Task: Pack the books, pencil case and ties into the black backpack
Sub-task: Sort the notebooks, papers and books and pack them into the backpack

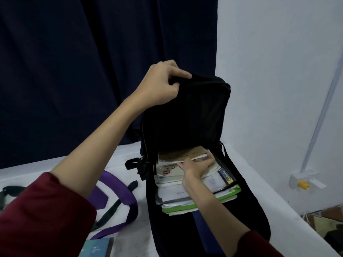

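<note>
At frame centre, the black backpack [187, 115] is held open by the left hand [159, 86] gripping its flap; books [185, 182] are pressed inside by the flat-fingered right hand [199, 166]. Ties [115, 197], lower left, apparently remain unpacked.

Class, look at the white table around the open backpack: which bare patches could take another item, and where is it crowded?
Bare table lies right of the backpack, toward the wall, and behind its left side by the dark curtain. Left of the backpack is crowded: purple tie, dark tie and blue book.
</note>
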